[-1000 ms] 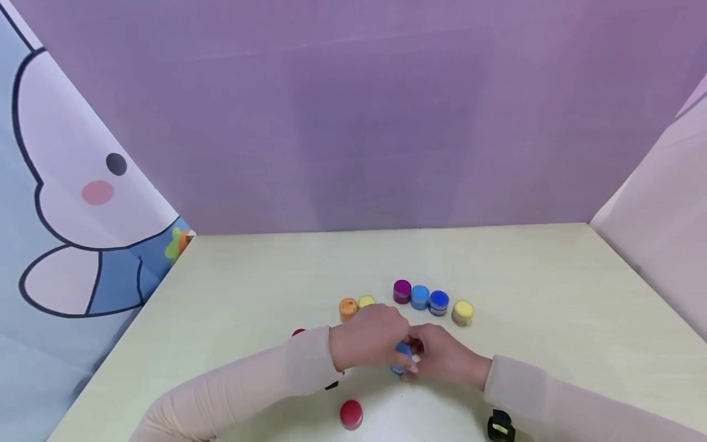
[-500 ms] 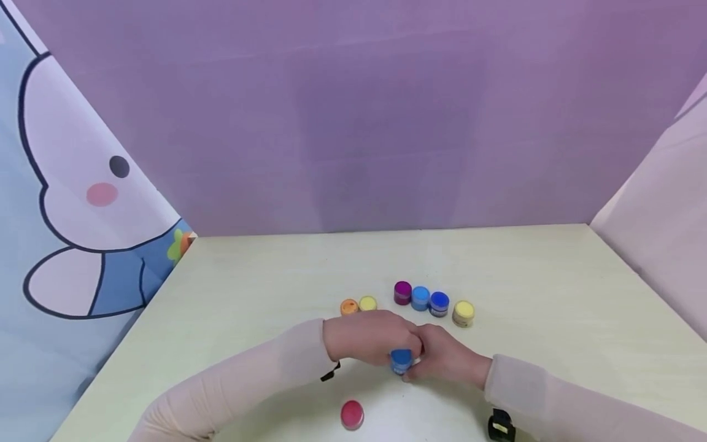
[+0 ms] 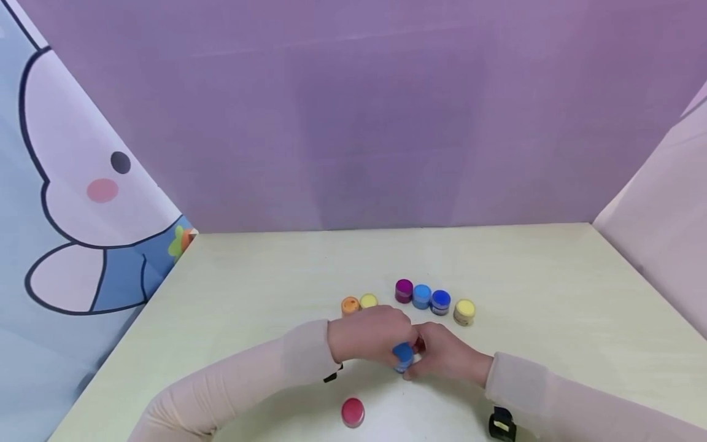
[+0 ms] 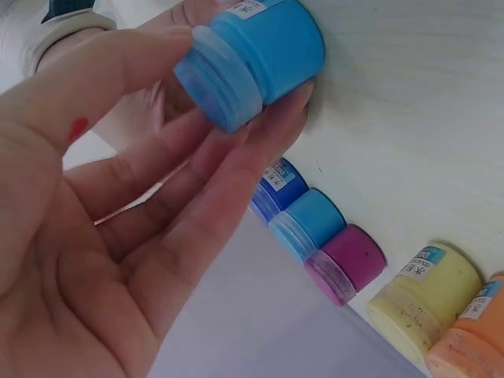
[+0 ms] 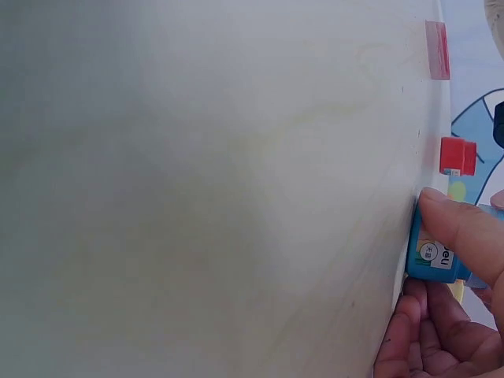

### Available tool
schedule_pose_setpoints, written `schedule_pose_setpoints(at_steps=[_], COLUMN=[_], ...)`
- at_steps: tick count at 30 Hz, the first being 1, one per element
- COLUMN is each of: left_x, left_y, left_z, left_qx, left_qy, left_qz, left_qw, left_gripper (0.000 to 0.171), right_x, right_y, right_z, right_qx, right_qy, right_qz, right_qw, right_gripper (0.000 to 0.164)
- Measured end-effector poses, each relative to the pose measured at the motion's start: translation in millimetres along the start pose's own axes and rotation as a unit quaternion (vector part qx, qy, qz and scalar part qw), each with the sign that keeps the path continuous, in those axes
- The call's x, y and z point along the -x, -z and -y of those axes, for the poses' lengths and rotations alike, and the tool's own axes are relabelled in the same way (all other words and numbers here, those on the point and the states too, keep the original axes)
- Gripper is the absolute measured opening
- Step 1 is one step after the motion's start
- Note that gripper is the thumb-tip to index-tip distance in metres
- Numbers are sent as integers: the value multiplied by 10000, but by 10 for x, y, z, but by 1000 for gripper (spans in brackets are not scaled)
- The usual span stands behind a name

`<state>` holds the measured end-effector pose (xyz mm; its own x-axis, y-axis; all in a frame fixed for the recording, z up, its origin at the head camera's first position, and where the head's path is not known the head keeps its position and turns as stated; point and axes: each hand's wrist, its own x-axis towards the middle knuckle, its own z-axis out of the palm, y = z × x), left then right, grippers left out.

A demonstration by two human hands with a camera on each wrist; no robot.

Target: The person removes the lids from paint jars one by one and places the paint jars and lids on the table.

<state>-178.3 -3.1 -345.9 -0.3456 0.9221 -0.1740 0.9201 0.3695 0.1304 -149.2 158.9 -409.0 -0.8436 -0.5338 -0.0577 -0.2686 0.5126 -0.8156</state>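
Between both hands is a small blue paint jar [image 3: 403,356], low over the table near its front. My right hand [image 3: 448,354] holds it by the body, with the thumb along the label in the right wrist view. From the other side, my left hand [image 3: 371,336] has its thumb and fingers about the translucent lid end of the jar [image 4: 220,79]. In the left wrist view the left palm [image 4: 87,307] faces the camera, a small red smear on its thumb side. In front of the hands stands a red paint jar [image 3: 352,412].
Beyond the hands stand a purple jar [image 3: 404,290], a light blue jar [image 3: 422,296] and a dark blue jar [image 3: 440,302] in a row. A yellow jar [image 3: 464,312] is to their right. Behind the left hand are an orange jar [image 3: 350,305] and another yellow one [image 3: 368,300].
My left hand has turned over the blue jar's lid and back, its wrist swinging slightly. The right hand has kept its place on the jar, and the other jars stand where they were.
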Motion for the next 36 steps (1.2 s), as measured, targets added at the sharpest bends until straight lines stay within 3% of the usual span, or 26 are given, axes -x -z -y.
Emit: schedule_pose_setpoints(at_steps=[11, 14, 17, 21, 25, 29, 36], left_x=[17, 29, 41, 47, 31, 26, 22], left_y=[-37, -25, -11, 3, 5, -5, -1], left_z=[-54, -47, -6, 52, 65, 55, 39], left_qx=[-239, -224, -274, -320, -304, -397, -511], left_qy=[640, 666, 403, -413, -1080, -1244, -1229], left_qz=[-168, -118, -23, 33, -32, -36, -9], left_qw=[9975, 9975, 9988, 9986, 9937, 9914, 9911], left_gripper=[20, 24, 28, 34, 25, 20, 17], right_x=[6, 5, 5, 6, 12, 11, 18], right_y=[-19, -15, -7, -2, 6, 0, -5], right_z=[-9, -13, -9, -10, -5, -3, 24], right_qx=[59, 77, 61, 20, 7, -83, 18], right_qy=[145, 121, 53, -25, -63, -86, -112], right_qz=[5, 2, -16, 12, -11, -17, -29], right_qw=[9999, 9999, 10000, 10000, 10000, 9999, 9999], right_gripper=[28, 28, 29, 31, 33, 35, 34])
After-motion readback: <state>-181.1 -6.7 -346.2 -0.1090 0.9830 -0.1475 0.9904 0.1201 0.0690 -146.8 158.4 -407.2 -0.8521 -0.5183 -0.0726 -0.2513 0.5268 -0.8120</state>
